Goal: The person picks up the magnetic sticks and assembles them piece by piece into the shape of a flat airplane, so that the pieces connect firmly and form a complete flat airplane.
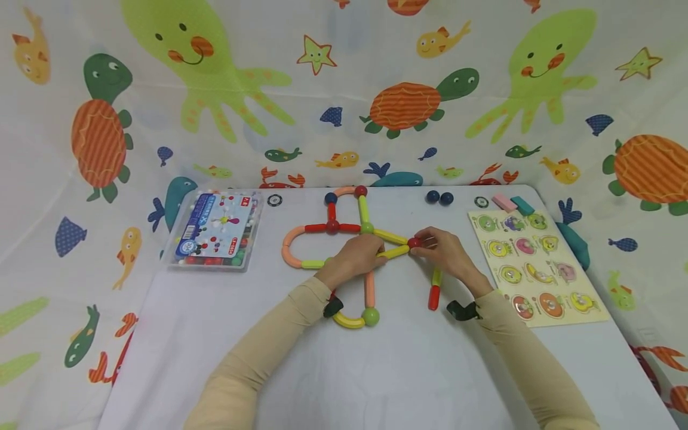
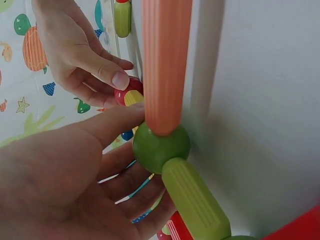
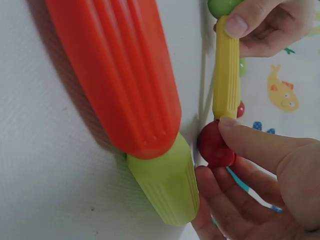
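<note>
My left hand [image 1: 355,257] pinches a yellow magnetic stick [image 1: 396,252] near its left end, thumb on its side in the right wrist view. At the stick's other end sits a red ball [image 1: 414,243], pinched between thumb and fingers of my right hand [image 1: 445,254]. A second yellow stick [image 1: 391,237] runs from that ball up to a light green ball [image 1: 367,228]. Close beside my left fingers in the left wrist view, a green ball [image 2: 161,147] joins a peach stick [image 2: 167,65] and a light green stick [image 2: 195,197]. My left hand partly covers the flat stick-and-ball figure.
A red stick [image 1: 433,297] and a light green one lie end to end below my right hand. Two dark blue balls [image 1: 439,197] sit at the back. A clear box [image 1: 252,233] of parts stands left; a fruit puzzle board [image 1: 537,269] and two small blocks [image 1: 513,204] lie right.
</note>
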Motion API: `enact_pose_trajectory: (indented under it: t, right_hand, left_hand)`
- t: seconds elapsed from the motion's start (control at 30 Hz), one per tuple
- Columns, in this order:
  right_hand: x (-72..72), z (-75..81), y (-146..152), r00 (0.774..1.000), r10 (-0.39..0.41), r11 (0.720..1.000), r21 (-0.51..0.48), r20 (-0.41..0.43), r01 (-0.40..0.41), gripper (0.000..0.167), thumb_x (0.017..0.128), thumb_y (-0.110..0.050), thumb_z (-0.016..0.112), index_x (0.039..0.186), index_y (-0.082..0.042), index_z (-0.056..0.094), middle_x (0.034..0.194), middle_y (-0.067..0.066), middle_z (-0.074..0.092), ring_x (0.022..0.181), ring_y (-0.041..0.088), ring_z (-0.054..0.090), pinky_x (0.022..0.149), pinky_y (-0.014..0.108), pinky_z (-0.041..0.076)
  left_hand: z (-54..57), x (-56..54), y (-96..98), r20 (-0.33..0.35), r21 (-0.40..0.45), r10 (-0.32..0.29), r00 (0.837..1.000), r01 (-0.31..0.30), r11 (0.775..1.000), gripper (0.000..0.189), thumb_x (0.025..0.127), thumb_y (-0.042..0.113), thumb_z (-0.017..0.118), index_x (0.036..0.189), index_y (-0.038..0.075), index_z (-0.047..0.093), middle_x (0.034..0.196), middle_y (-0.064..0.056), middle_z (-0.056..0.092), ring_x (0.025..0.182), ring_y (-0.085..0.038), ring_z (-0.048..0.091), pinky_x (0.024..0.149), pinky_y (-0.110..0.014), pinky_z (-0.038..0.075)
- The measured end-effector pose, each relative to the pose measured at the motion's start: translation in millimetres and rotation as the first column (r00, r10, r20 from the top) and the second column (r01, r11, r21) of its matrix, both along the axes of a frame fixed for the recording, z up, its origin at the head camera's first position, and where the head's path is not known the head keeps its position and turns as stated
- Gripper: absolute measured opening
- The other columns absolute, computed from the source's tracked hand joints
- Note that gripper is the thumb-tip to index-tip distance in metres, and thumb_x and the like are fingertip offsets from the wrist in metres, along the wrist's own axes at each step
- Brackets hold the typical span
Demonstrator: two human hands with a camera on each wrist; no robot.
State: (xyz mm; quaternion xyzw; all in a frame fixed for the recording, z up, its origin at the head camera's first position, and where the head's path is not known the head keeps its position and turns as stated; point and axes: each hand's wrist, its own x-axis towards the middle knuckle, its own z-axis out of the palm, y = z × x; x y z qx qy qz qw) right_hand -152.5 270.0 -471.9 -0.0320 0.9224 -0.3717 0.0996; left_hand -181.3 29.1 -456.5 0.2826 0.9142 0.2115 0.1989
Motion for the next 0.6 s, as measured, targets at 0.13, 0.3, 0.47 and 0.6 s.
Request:
enact_pose_trajectory:
  t: [0.13,0.3,0.47,0.6]
  right_hand:
    - [0.4,0.4,0,1.000,-0.005,1.000,0.001,0.004,0.005,0.043,0.093,-0.026,0.076,0.129,-0.007,0.062,0.120,0.014,0.069,0.111,0.031,0.065,0.096,0.047,0.055]
    - [-0.2,0.0,1,1.000,-0.004,1.000,-0.014,0.009,0.004,0.043,0.093,-0.025,0.076,0.129,-0.006,0.062,0.121,0.014,0.068,0.112,0.032,0.065,0.097,0.047,0.055]
    - [-1.1,-1.9,2,1.000,-0.005,1.000,-0.025,0.003,0.005,0.043,0.092,-0.025,0.076,0.128,-0.006,0.062,0.121,0.014,0.068,0.112,0.032,0.065,0.097,0.048,0.054]
    - [-2.1,-4.5,2,1.000,-0.007,0.999,-0.036,0.007,0.007,0.043,0.092,-0.026,0.077,0.128,-0.007,0.062,0.121,0.013,0.068,0.113,0.031,0.065,0.098,0.047,0.054]
  left_hand:
    - [3.4,-0.2,-1.5,0.025,0.013,0.004,1.000,-0.004,1.000,0.027,0.098,0.028,0.069,0.115,0.008,0.072,0.102,-0.002,0.070,0.085,-0.016,0.058,0.071,-0.023,0.048]
    - [16.6,-7.7,-5.5,0.024,0.055,0.011,1.000,-0.012,0.998,0.032,0.100,0.031,0.065,0.122,0.008,0.069,0.106,-0.004,0.068,0.089,-0.017,0.058,0.075,-0.024,0.051]
    - [25.9,-26.8,-3.7,-0.041,0.051,-0.042,0.998,0.044,0.998,0.034,0.101,0.026,0.064,0.129,0.007,0.064,0.117,-0.005,0.064,0.104,-0.019,0.056,0.095,-0.030,0.051]
    - [22.9,-40.7,2.9,-0.062,-0.018,-0.111,0.992,0.110,0.994,0.038,0.100,0.022,0.066,0.135,0.008,0.061,0.128,-0.007,0.061,0.115,-0.021,0.052,0.105,-0.033,0.048]
